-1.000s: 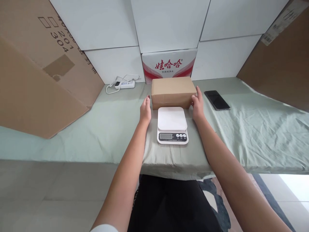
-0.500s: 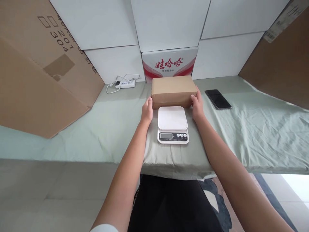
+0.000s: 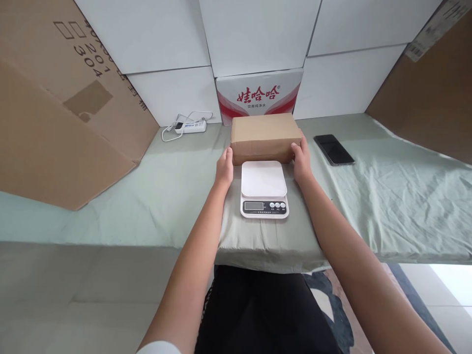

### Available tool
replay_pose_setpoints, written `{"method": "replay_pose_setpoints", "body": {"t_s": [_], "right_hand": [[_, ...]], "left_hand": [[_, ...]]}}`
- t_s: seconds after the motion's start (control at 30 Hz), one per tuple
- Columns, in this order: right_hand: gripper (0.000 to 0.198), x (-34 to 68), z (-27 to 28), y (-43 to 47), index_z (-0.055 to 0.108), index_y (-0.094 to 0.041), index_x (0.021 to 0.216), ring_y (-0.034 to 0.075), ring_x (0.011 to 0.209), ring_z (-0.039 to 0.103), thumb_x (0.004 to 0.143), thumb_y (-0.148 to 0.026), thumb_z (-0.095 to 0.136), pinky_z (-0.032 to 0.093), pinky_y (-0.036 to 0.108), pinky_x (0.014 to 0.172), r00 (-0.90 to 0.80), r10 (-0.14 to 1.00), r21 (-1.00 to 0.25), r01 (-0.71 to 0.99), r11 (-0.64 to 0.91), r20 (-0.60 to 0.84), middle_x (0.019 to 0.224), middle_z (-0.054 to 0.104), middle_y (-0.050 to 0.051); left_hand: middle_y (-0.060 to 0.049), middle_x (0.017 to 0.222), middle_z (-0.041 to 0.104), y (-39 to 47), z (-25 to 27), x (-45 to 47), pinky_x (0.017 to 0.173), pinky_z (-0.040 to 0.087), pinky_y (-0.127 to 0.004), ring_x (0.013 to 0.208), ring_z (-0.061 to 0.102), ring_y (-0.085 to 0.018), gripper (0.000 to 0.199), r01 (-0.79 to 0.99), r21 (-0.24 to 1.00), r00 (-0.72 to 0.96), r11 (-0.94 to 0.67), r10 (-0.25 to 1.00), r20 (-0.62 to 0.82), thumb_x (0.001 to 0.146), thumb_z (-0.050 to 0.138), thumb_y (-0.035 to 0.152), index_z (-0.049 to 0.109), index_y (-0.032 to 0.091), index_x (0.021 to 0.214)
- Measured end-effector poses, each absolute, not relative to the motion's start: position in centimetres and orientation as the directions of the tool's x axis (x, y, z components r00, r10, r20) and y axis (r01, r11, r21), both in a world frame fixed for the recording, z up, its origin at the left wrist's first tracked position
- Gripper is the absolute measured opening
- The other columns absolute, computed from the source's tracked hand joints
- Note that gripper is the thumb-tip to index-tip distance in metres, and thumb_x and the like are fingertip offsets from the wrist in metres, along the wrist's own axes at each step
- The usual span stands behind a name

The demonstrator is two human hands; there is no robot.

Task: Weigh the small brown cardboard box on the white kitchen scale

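Between my two hands is a closed brown cardboard box, level and just behind the scale. My left hand grips its left end, with the thumb at the front corner. At the right end my right hand holds it, thumb on the front face and fingers along the side. A white kitchen scale lies in front of the box, between my forearms; its platform is bare and its display looks blank. Whether the box touches the table cannot be seen clearly.
A black smartphone lies right of the box on the green cloth. Farther left is a white power strip with a cable. A red-and-white carton stands behind, and large cardboard panels flank the table.
Both hands keep the same hold on the box. The whole view has shifted very slightly; nothing on the table has visibly moved.
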State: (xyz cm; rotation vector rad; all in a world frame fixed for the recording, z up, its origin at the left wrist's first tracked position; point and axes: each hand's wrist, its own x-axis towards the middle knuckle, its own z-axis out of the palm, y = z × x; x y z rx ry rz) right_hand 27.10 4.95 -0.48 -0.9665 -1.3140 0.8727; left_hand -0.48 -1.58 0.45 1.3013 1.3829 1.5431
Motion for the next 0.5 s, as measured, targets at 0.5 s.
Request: {"method": "replay_pose_setpoints", "body": {"t_s": [0.5], "right_hand": [[0.089,26.6,0.7,4.0,0.068,-0.034,0.153,0.041,0.172,0.047,0.079,-0.082,0.074,0.037,0.065,0.148,0.103,0.926,-0.931,0.012,0.364,0.363,0.173,0.066,0.004]], "left_hand": [[-0.016,0.162,0.075,-1.5,0.3,-0.4,0.137,0.051,-0.057,0.159,0.065,-0.041,0.092,0.123,0.973,-0.281,-0.194,0.934,0.222,0.103,0.042,0.095,0.077,0.022,0.146]]}}
